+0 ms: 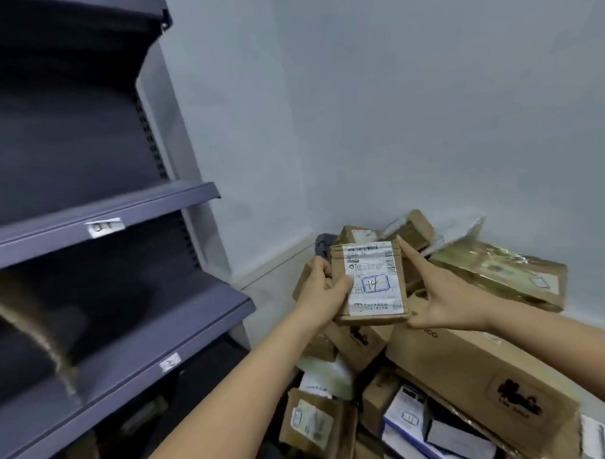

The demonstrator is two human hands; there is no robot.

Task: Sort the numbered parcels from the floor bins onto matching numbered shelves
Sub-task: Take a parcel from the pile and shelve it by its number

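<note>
Above the heap of parcels in the corner, I've got one small parcel lifted up in front of me, label facing the camera. My left hand grips its left edge, thumb pressed over the label's side and fingers curled behind. My right hand pinches the right side, index finger stretched up along the edge to the top corner, thumb tucked under the bottom. Both hands are closed on it, neither spread wide.

Reading now: a handwritten number in a blue-inked box on the white label, looks like 14 to me. Shelf unit stands to my left, dark grey metal, with small white tags on the shelf lips, too blurred for me to read from here.

My call on doing this well: confirm the number first, then turn toward the tags and match before letting go with either hand. Keep the label up so I can recheck it.

It's a flat kraft-brown paper package, rectangular, crimped at top and bottom, glossy printed sticker on its face. Below it, brown cardboard boxes, some wrapped in crinkly clear tape, some white-labelled, lie tumbled at all angles against the pale wall.
</note>
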